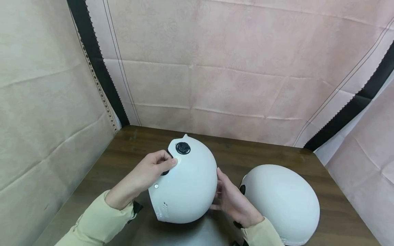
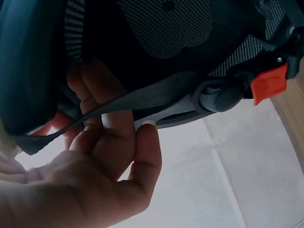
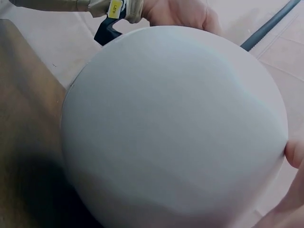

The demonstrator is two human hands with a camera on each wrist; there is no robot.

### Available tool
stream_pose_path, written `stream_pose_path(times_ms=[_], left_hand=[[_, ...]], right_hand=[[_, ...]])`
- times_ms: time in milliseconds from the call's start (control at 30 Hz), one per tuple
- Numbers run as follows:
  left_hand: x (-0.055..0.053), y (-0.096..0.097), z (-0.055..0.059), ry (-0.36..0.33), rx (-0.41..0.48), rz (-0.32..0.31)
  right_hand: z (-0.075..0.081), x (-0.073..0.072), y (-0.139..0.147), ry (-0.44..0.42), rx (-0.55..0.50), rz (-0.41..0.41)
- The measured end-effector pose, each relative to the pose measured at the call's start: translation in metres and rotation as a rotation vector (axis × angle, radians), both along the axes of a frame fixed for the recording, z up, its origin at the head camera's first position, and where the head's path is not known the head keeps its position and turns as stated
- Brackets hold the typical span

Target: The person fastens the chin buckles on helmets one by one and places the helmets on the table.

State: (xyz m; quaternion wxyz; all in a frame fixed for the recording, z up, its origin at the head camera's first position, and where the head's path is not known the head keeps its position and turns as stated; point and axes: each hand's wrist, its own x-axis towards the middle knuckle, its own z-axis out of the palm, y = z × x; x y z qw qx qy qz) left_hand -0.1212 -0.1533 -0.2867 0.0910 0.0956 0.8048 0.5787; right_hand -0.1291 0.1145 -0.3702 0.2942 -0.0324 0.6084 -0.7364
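Note:
A white helmet with a round black side pivot is raised over the table, tilted. My left hand grips its edge at the opening, thumb on the outer shell. In the left wrist view, that hand's fingers reach inside, behind a grey chin strap with a red buckle tab and near the dark lining. Against the opposite side of the shell rests my right hand, fingers mostly extended. The smooth shell fills the right wrist view, with the right thumb at its edge.
A second white helmet sits on the table at the right, close beside my right forearm. The brown wooden table is enclosed by pale fabric walls at the back and both sides, with black strips at the corners.

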Motion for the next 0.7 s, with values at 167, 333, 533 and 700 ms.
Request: stream_pose_path(times_ms=[167,333,533,700], left_hand=[[0.0051,0.0022,0.0014,0.021,-0.050,0.023],[0.0080,0.0023,0.0030,0.086,-0.117,0.049],[0.0072,0.0017,0.0036,0.182,-0.241,0.095],[0.0092,0.0015,0.0028,0.210,-0.339,0.160]], right_hand=[[-0.0026,-0.0008,0.0013,-0.022,-0.012,0.036],[-0.0042,-0.0004,0.0017,-0.045,-0.057,0.043],[-0.0047,-0.0004,0.0015,-0.034,-0.041,-0.021],[-0.0057,-0.0006,0.0019,-0.020,-0.030,-0.040]])
